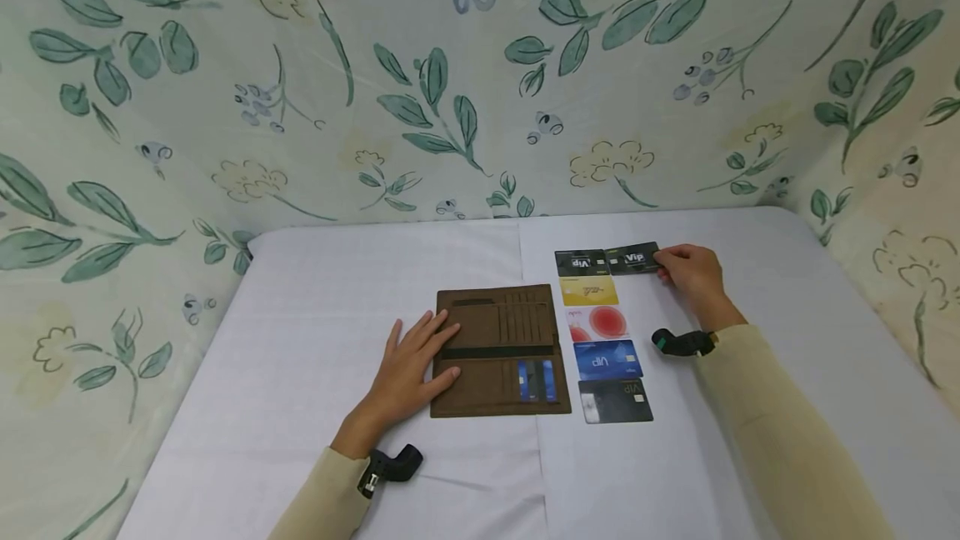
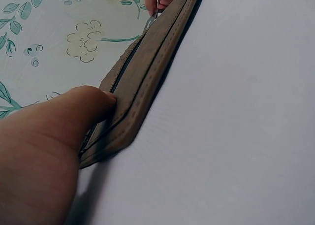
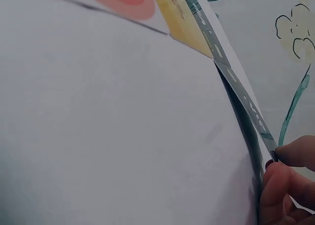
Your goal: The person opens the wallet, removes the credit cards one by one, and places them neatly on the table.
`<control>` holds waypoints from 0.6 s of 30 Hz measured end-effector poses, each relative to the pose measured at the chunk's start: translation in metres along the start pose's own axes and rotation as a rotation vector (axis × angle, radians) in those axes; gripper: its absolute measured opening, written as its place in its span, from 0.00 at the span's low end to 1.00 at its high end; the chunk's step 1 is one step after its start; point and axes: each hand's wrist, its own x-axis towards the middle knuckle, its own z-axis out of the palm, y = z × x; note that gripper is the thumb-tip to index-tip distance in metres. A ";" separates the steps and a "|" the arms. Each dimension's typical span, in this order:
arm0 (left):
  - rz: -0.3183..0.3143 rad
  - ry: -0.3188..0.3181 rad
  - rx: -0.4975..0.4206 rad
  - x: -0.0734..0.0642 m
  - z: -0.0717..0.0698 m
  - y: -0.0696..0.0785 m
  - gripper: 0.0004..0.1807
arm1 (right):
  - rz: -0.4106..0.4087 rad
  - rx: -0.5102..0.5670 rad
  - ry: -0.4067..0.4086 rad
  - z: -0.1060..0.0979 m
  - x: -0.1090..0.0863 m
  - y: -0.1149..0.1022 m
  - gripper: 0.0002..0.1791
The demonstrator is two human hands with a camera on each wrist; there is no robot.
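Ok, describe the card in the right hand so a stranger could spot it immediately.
On the white table, right of the open brown wallet, runs a column of five cards. Beside its far end, the right hand pinches a black Vip card. Unlike its black neighbour, its lettering reads upright in the head view.

The left arm [image 1: 324, 497] slants up from the bottom of the head view, its left hand [image 1: 408, 361] palm down with the fingers spread apart and the thumb out to the side. The right arm [image 1: 783, 432] reaches farther forward and angles inward, the right hand [image 1: 693, 276] pinching at the fingertips with the remaining fingers curled.
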 end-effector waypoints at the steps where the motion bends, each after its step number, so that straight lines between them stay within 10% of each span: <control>1: -0.001 0.000 -0.002 0.000 0.000 0.000 0.34 | -0.002 -0.012 0.001 0.000 -0.001 0.000 0.24; 18: 0.007 0.012 -0.003 0.002 -0.003 0.002 0.35 | -0.034 -0.068 0.022 -0.001 0.004 0.004 0.24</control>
